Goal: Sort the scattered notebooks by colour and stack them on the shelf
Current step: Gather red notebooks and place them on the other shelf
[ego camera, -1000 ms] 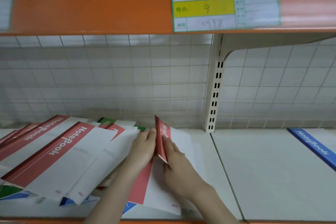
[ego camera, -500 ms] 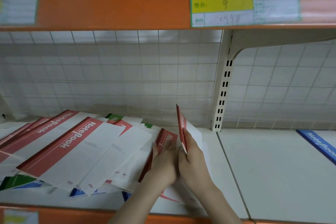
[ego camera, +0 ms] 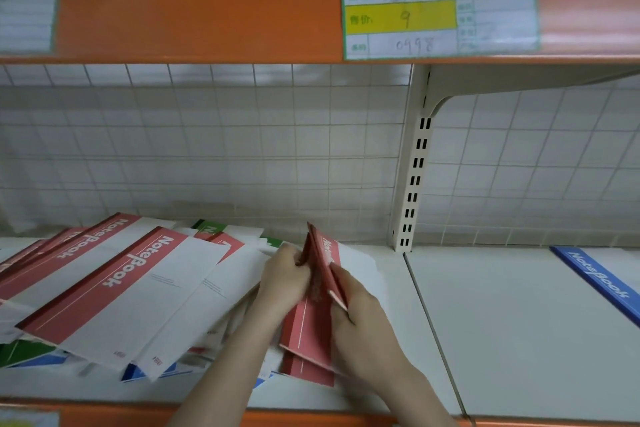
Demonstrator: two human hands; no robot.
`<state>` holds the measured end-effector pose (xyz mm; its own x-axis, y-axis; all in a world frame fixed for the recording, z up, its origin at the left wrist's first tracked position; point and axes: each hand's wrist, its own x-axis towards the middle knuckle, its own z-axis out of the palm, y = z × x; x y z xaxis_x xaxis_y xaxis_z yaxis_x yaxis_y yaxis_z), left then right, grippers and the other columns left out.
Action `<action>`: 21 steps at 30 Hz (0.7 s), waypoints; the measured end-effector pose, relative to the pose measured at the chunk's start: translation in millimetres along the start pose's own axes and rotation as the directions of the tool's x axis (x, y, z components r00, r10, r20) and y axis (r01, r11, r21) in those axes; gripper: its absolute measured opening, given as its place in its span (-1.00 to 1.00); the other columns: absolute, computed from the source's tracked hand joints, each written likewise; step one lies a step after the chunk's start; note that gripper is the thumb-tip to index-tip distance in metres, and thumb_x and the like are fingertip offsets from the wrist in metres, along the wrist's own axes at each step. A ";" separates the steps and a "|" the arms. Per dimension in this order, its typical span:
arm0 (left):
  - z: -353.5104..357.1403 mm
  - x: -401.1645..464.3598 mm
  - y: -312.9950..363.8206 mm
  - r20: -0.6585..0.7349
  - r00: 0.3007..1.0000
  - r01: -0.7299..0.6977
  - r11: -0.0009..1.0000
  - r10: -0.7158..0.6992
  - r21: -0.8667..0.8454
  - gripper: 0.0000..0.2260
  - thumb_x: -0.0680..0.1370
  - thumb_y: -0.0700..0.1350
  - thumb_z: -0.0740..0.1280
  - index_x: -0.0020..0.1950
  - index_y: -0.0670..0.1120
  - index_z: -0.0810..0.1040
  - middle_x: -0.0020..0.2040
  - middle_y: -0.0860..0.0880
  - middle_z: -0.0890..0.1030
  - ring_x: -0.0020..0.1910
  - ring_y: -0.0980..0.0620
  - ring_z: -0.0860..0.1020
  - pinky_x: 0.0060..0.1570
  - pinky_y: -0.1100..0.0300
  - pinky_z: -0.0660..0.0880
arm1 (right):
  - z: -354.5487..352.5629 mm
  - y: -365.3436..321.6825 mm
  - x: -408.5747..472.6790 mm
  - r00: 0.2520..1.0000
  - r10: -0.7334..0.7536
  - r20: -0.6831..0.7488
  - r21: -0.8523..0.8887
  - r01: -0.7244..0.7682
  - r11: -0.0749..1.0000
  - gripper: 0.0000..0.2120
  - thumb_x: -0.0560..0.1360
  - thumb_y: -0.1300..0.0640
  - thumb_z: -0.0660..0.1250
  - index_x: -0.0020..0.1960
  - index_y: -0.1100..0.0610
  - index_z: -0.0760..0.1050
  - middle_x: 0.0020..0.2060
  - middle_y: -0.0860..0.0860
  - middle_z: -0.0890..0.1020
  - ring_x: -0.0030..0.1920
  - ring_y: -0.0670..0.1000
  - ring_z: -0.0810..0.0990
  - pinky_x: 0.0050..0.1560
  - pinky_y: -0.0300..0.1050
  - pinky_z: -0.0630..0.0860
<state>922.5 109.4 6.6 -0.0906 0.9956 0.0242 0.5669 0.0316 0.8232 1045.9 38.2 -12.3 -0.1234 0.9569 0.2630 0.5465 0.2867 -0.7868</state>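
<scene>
Head view: left hand (ego camera: 285, 282) & right hand (ego camera: 360, 314) both pinch tilted red notebooks (ego camera: 320, 288) at 6 o'clock; thin, floppy, prob slick, so grip by spine edge.

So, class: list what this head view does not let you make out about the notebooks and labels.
- Blue notebook: cut off by the right edge.
- Green notebook: mostly buried under red ones.
- Price label: small print blurred.
- Red notebooks held between the hands: count hidden.
</scene>
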 end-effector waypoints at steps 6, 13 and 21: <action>-0.3 4.9 -3.6 0.018 0.980 0.175 0.827 -0.196 -0.534 -0.80 0.60 -0.11 0.23 0.11 -0.18 0.55 -0.05 -0.18 0.66 -0.06 -0.15 0.64 0.04 -0.05 0.57 | -1.1 -9.6 -6.7 0.980 -0.005 0.198 -0.141 0.034 0.989 0.05 0.24 -0.61 -0.06 0.56 -0.03 -0.09 0.51 -0.18 0.05 0.51 -0.15 0.00 0.50 -0.07 0.03; -0.5 -2.9 -7.1 0.090 0.991 0.131 0.840 -0.098 -0.527 -0.75 0.64 -0.04 0.16 0.13 -0.17 0.53 0.04 -0.12 0.63 0.02 -0.07 0.62 0.08 0.03 0.56 | 3.2 -4.5 -5.4 0.952 0.025 0.304 -0.348 0.087 0.933 0.03 0.41 -0.32 0.27 0.51 -0.02 -0.39 0.50 -0.16 -0.29 0.50 -0.10 -0.31 0.51 0.06 -0.21; 1.8 -5.8 -13.8 -0.025 0.968 -0.242 0.955 0.250 0.173 -0.75 0.57 -0.20 0.18 0.15 0.00 0.57 0.06 -0.01 0.63 0.06 0.02 0.57 0.11 0.10 0.50 | 12.1 10.7 3.9 0.998 -0.033 -0.060 0.181 0.043 0.983 -0.35 0.44 0.18 0.03 0.52 -0.07 0.12 0.37 -0.16 0.41 0.38 -0.15 0.35 0.42 -0.01 0.28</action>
<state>916.7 103.4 -6.0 0.0339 0.9693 0.2436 0.7051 -0.1959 0.6815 1041.3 45.6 -26.4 -0.0914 0.9424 0.3218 0.3819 0.3316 -0.8627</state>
